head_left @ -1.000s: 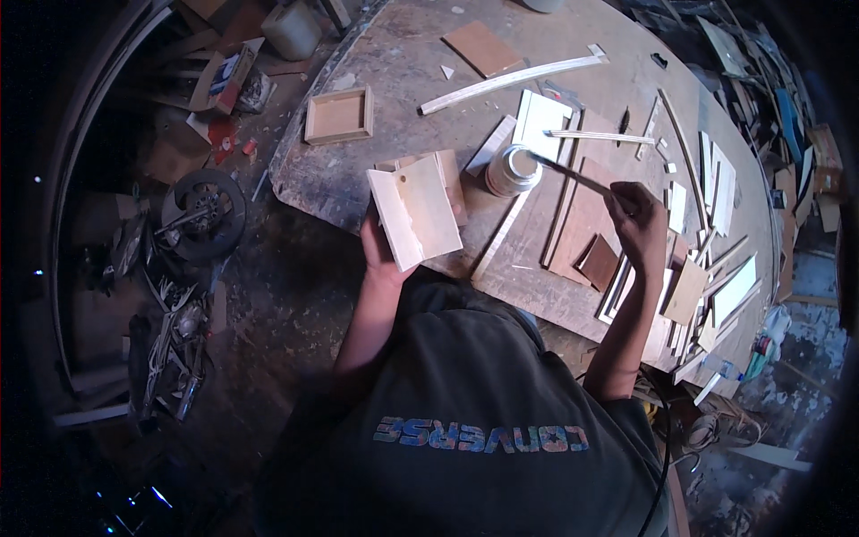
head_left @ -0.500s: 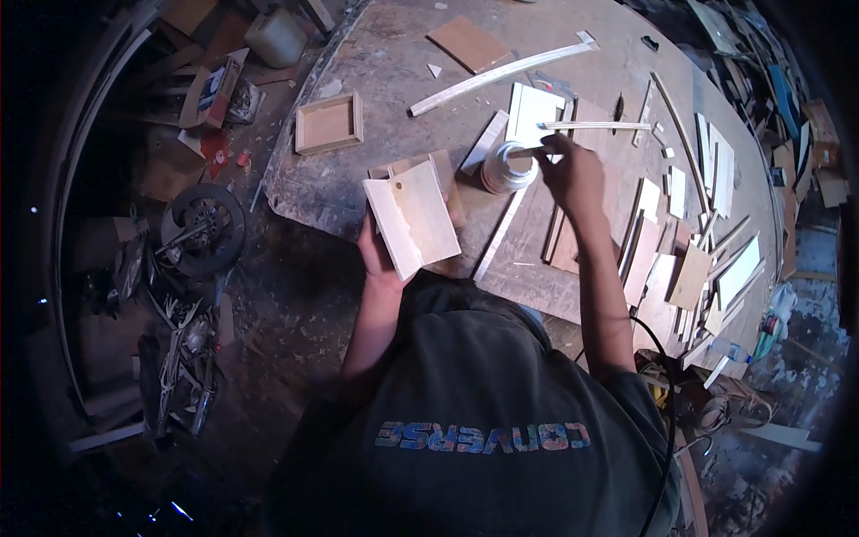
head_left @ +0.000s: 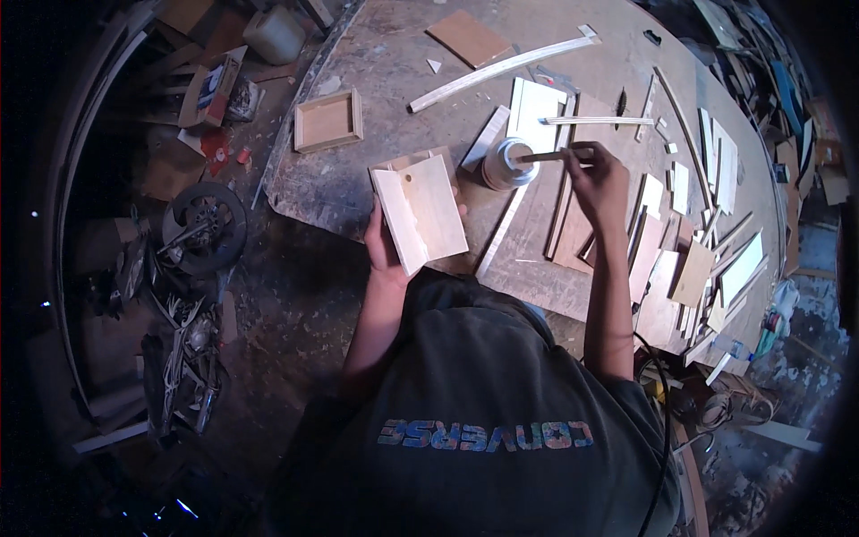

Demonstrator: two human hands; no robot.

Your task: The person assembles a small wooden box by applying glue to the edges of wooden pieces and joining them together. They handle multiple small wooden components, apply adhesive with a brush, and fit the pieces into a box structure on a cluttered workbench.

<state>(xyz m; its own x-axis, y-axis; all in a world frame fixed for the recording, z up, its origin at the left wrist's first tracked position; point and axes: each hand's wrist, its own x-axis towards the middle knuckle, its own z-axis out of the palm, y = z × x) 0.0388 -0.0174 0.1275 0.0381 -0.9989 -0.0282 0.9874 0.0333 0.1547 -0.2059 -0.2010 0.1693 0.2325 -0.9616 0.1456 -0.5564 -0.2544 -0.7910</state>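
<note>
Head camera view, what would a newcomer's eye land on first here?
Probably the pale wooden piece in the left hand, at the near edge of the worktable. Then, right of it, the round container, with a stick from the right hand at its mouth. Left of the table, a dark wheel.

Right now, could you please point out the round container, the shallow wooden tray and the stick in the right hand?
Round container (head_left: 501, 173): head view, on its outer side.
Shallow wooden tray (head_left: 326, 121): head view, on its bare inner floor.
Stick (head_left: 549, 157): head view, on its shaft.
</note>
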